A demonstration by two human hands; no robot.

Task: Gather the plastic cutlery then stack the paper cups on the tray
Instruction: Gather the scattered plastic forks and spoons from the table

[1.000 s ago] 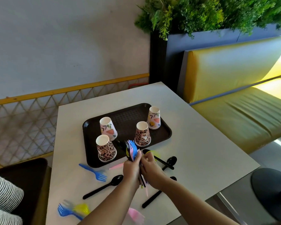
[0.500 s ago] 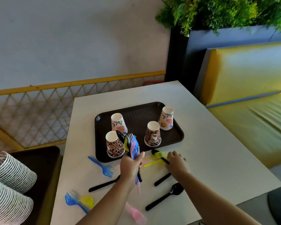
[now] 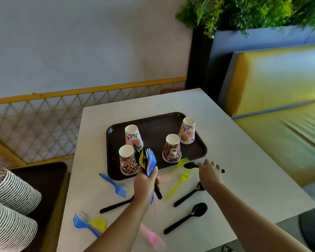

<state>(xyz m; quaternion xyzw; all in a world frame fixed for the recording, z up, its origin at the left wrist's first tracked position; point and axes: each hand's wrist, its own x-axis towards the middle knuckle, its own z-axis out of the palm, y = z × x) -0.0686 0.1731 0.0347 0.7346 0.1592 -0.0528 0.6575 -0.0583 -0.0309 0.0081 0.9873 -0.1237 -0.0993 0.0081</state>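
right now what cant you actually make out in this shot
- Head view: how many pieces are in the cutlery bundle; they overlap, and the left hand covers the handles.
- Whether the right hand grips the black spoon or only touches it; the hand hides its fingertips.
- The pink fork near the bottom edge is blurred.
- The paper cups on the tray stand mouth down, so their insides are hidden.

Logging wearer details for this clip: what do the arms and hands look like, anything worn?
Both forearms are bare as far as the frame shows: no sleeves, gloves, watch or bracelets visible. The left hand and right hand show no rings that I can make out.
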